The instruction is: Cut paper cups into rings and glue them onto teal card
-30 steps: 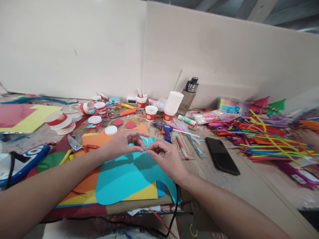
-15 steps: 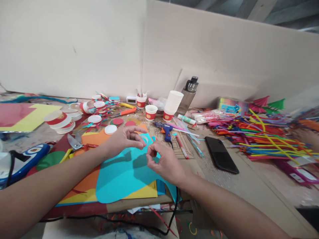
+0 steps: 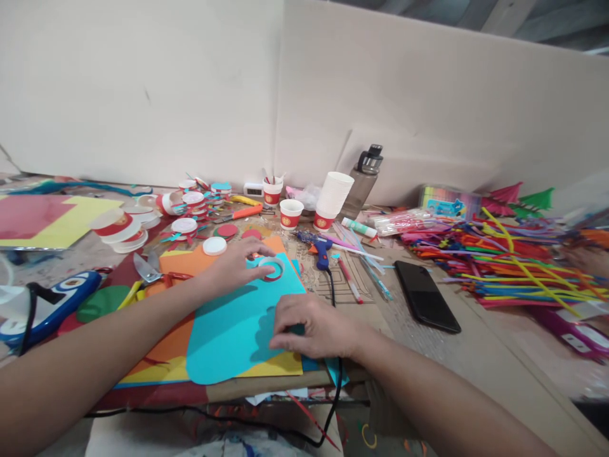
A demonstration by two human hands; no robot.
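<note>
A sheet of turquoise paper (image 3: 228, 336) lies over orange and yellow sheets in front of me. On its upper part rests a white ring (image 3: 280, 270) that resembles a cut cup rim. My left hand (image 3: 235, 263) reaches over the ring's left side, thumb and fingers apart; whether it grips the rim is unclear. Over the lower right of the turquoise sheet, my right hand (image 3: 316, 327) has loosely bent fingers, with a gap between thumb and forefinger and nothing visible in them. A white disc (image 3: 214, 245) sits just beyond my left hand.
A blue glue gun (image 3: 323, 252) lies behind my right hand, its black cord running to the table edge. Scissors (image 3: 148, 268) are left of my left forearm. Paper cups (image 3: 291, 214), a bottle (image 3: 362, 184), a phone (image 3: 425, 296) and pipe cleaners (image 3: 518, 266) surround the work.
My right hand has moved down and away from my left hand, and its fingers have loosened. The white ring on the turquoise sheet shows more fully. The view has shifted slightly.
</note>
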